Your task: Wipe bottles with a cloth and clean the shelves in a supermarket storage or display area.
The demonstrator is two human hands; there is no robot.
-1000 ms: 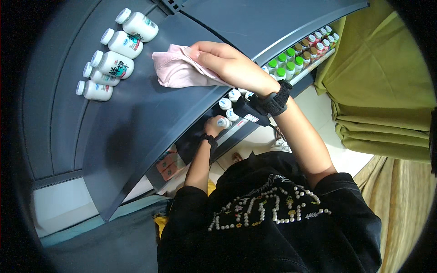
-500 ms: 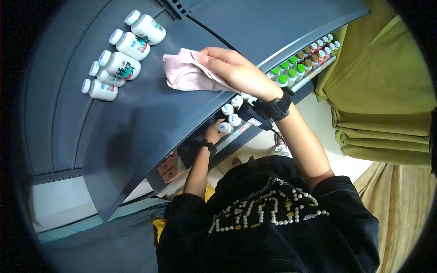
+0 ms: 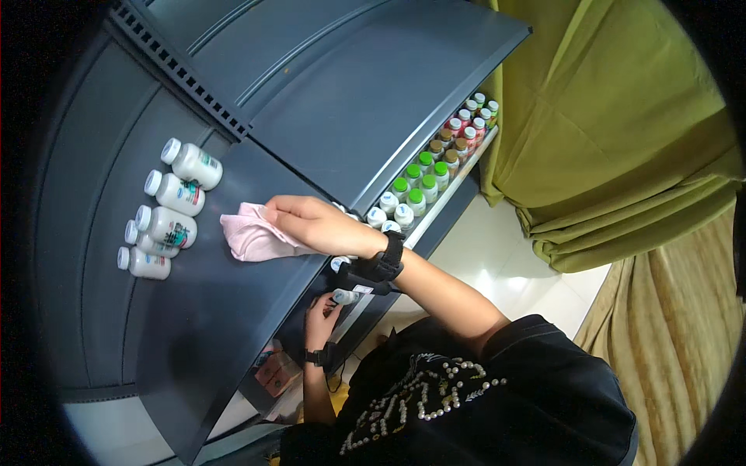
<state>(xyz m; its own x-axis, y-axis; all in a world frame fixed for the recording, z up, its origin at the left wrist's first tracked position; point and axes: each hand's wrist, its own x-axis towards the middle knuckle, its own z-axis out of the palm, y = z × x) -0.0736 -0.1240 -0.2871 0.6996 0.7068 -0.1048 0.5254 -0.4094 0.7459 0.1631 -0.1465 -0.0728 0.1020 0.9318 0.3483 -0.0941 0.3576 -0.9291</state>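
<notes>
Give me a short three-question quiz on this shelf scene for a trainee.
1. True or false: the right hand presses a pink cloth onto the dark grey metal shelf.
2. How many white plastic bottles lie on their sides beside the cloth?
A. three B. five C. eight
3. Fill in: the left hand, below the shelf, holds a small white ____.

Key: 1 true; 2 B; 3 bottle
</notes>
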